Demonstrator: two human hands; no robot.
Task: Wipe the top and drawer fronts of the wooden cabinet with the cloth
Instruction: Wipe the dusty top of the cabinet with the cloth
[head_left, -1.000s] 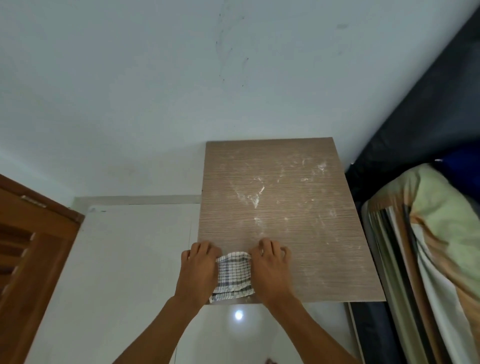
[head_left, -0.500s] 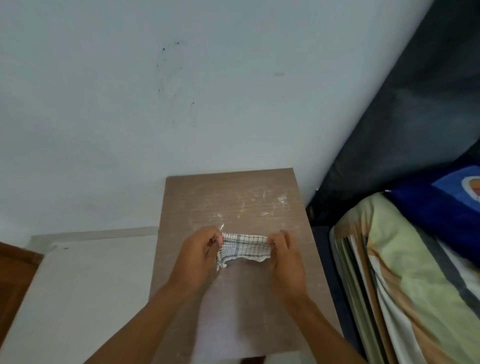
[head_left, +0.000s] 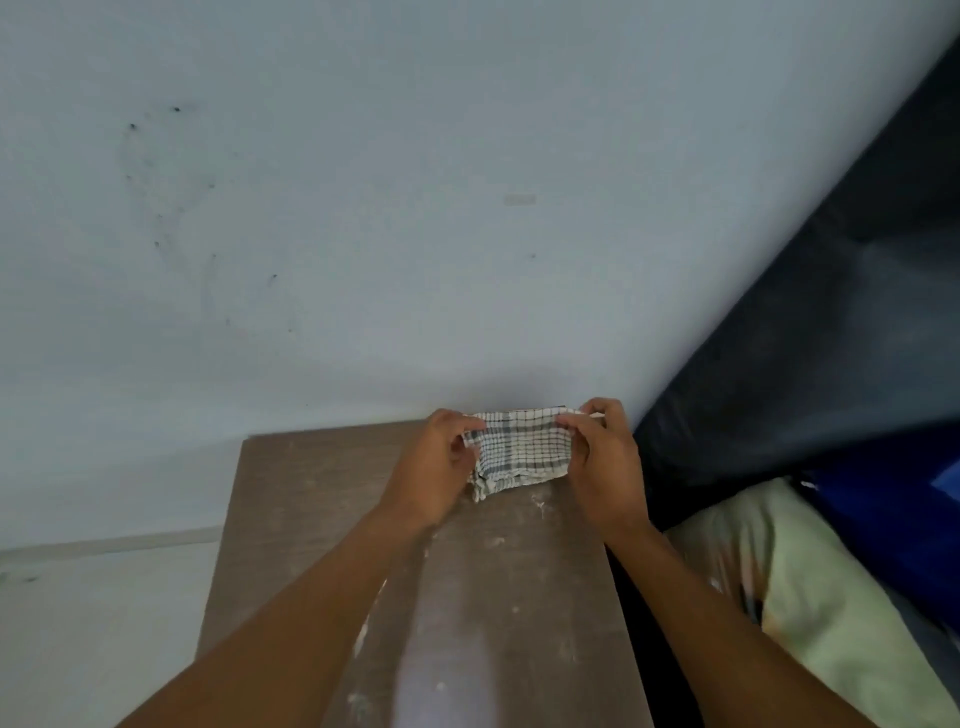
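Observation:
The wooden cabinet's top is brown with white dusty smears and stands against the wall. A white cloth with grey checks hangs stretched between both hands, just above the top's far right corner. My left hand pinches its left edge and my right hand pinches its right edge. The cloth's lower edge reaches down to the wood. The drawer fronts are out of view.
A pale blue wall rises right behind the cabinet. To the right lie a dark mattress or headboard, a blue pillow and a green-striped blanket. White floor lies to the left.
Both hands carried the cloth from the front edge to the far right corner, lifting and spreading it between them. The view tilted up toward the wall.

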